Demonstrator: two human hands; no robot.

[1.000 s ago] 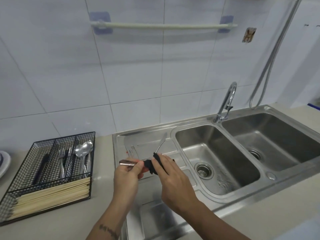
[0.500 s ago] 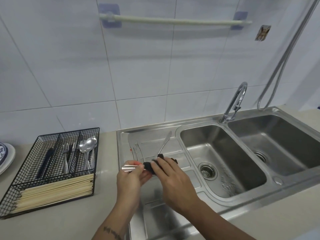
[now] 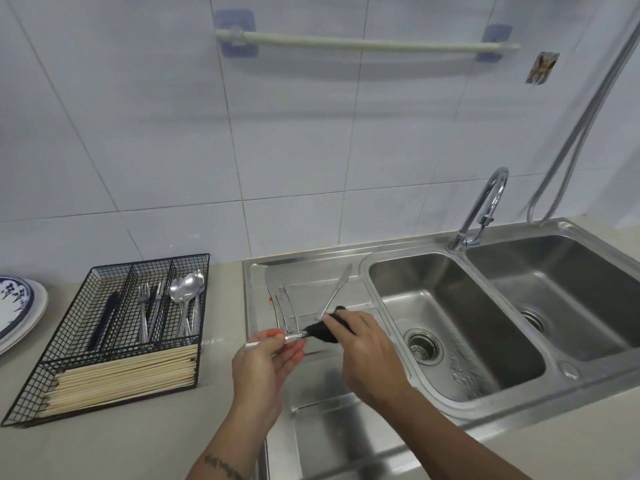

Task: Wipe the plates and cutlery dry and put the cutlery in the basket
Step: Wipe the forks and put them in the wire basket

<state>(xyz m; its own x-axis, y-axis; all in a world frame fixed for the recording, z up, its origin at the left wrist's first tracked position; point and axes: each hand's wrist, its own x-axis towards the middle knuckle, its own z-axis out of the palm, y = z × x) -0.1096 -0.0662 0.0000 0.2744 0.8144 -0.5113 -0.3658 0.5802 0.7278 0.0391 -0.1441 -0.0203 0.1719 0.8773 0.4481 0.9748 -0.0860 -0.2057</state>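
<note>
My left hand [image 3: 265, 358] pinches the handle of a steel piece of cutlery [image 3: 273, 339] held level over the sink's drainboard. My right hand [image 3: 363, 351] grips a black cloth [image 3: 322, 336] wrapped around its other end, so I cannot tell what kind of piece it is. A steel knife [image 3: 336, 292] lies on the drainboard just behind the cloth. The black wire cutlery basket [image 3: 52, 368] stands on the counter to the left, with dark knives, forks and spoons in its rear compartments and chopsticks in front. Blue-patterned plates [image 3: 14, 306] sit at the far left edge.
A double stainless sink [image 3: 450, 327] fills the right side, with a curved tap [image 3: 485, 206] and hose behind it. A towel rail [image 3: 363, 45] is fixed to the tiled wall. Beige counter [image 3: 221, 306] lies between basket and sink.
The cloth in my right hand has slid along the cutlery piece away from the left hand. More of the plates shows at the left as the view shifted.
</note>
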